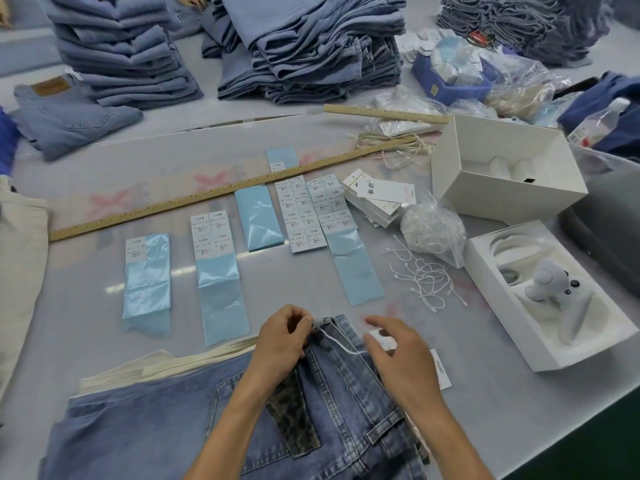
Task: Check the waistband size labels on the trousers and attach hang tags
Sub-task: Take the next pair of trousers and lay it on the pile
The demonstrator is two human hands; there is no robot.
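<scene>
Pale grey smooth worktop (104,271), crowded. Long yellow wooden ruler (221,194) lies diagonally across the middle; a shorter wooden ruler (384,113) sits further back by a tangle of cream string (398,150). Between the long ruler and the hands: glossy light-blue backing strips (218,289) in a row, some carrying white printed size stickers (308,216). Right of them a fanned stack of white card hang tags (379,200), a crinkled clear plastic bag of white loop fasteners (431,225), and loose white loop fasteners (420,277) scattered on the worktop. Far right, an open white cardboard box (498,174) and a white moulded tray holding a white game-style controller (550,278). At the back, tall stacks of folded blue denim trousers (304,46), a blue plastic bin (450,84) with bagged items. Nearest, blue denim trousers with a leopard-print patch (346,393) lie waistband up at the front edge, over cream fabric (166,362). Left hand (282,336), fingers curled, pinches the waistband at a belt loop. Right hand (398,351), fingers loosely bent, holds a white cord (341,342) running from the loop; a white hang tag (441,370) lies partly hidden under it, beside the waistband.
</scene>
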